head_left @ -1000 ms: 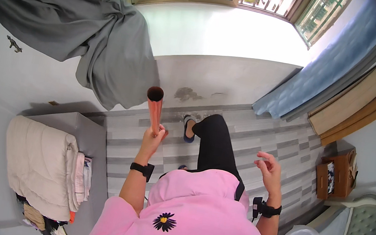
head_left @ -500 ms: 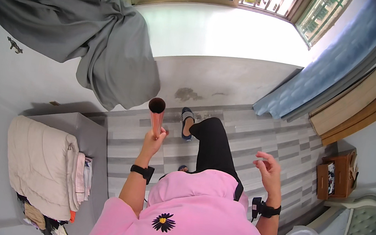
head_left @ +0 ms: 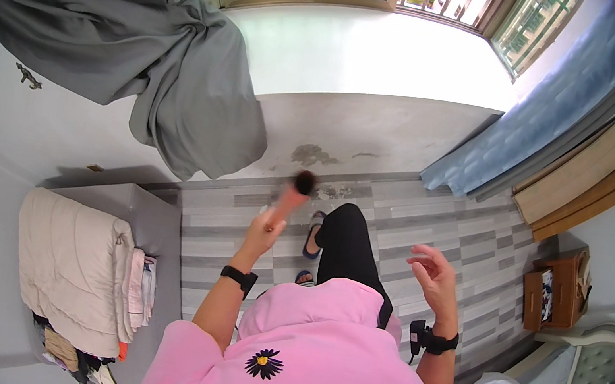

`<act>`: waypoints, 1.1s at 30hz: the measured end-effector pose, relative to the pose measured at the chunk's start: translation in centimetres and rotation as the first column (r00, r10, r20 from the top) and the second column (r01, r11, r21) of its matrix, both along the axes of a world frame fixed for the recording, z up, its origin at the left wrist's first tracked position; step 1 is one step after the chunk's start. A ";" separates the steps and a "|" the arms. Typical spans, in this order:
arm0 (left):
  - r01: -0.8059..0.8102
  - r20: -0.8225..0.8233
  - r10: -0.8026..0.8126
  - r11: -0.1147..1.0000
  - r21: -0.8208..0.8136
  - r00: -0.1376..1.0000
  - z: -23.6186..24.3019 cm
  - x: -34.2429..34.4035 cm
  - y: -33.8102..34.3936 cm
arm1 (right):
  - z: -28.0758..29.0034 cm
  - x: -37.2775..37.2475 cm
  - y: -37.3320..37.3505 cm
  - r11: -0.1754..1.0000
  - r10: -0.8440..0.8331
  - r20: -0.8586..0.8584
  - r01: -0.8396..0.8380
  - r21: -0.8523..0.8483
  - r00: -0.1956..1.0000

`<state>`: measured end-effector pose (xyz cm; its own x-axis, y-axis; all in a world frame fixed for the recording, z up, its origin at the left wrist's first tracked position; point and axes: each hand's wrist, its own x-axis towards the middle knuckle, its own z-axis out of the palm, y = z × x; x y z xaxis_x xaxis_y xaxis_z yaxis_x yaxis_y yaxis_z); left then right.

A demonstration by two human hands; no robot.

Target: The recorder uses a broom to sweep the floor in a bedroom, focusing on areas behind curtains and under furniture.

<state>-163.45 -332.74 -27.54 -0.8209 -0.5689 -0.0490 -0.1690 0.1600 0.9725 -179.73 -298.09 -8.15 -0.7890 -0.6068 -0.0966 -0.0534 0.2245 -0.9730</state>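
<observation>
My left hand point(head_left: 264, 229) grips a copper-pink tube point(head_left: 287, 206) by its lower part. The tube leans up and to the right, its dark round end point(head_left: 305, 183) in front of the wall below the window sill; it is blurred by motion. My right hand point(head_left: 431, 273) is raised at the right of my body, fingers curved and apart, holding nothing. My dark-trousered leg point(head_left: 345, 238) and sandalled feet show between the hands on the striped grey floor point(head_left: 214, 233).
A folded cream quilt point(head_left: 72, 255) lies on a grey cabinet point(head_left: 121, 197) at left. Grey curtain point(head_left: 197, 102), white sill point(head_left: 362, 52) and blue curtain point(head_left: 520, 121) are ahead. Wooden boards point(head_left: 580, 175), a nightstand point(head_left: 565, 289) and a padded headboard point(head_left: 603, 383) are at right.
My left hand has shifted right, and the tube it holds has swung from nearly upright to slanting rightward. My right hand has moved slightly left.
</observation>
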 end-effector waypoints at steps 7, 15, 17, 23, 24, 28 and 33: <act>0.385 0.071 -0.378 0.897 -0.217 0.923 -0.2 -4.7 5.9 | 6.2 -0.1 -5.8 0.940 0.153 -0.209 -0.208 -0.271 0.966; 0.636 0.120 -0.631 0.718 -0.282 0.766 8.6 -11.6 11.9 | 12.3 -0.4 -3.6 0.754 0.083 -0.232 -0.213 -0.621 0.969; 0.639 0.097 -0.644 0.707 -0.304 0.759 11.5 -13.0 12.9 | 14.8 -0.5 -2.5 0.741 0.026 -0.317 -0.231 -0.631 0.948; 0.614 -0.090 -0.705 0.666 -0.424 0.703 16.6 -18.9 16.2 | 19.3 0.3 0.1 0.702 -0.316 -0.481 -0.139 -0.698 0.818; 0.579 -0.151 -0.700 0.675 -0.458 0.697 16.8 -19.5 16.3 | 19.5 0.5 0.1 0.703 -0.306 -0.481 -0.145 -0.696 0.822; 0.555 -0.200 -0.700 0.680 -0.478 0.685 17.5 -21.7 15.9 | 19.8 1.1 -0.2 0.700 -0.358 -0.491 -0.120 -0.704 0.794; 0.548 -0.200 -0.702 0.675 -0.495 0.684 19.0 -23.7 15.6 | 19.7 -0.4 -0.3 0.679 -0.397 -0.503 -0.123 -0.724 0.768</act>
<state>-187.11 -317.18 -8.57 -0.8967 0.1810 0.4040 0.4408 0.4491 0.7771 -180.11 -298.37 11.55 -0.5920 -0.1586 0.7901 -0.6804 -0.4270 -0.5956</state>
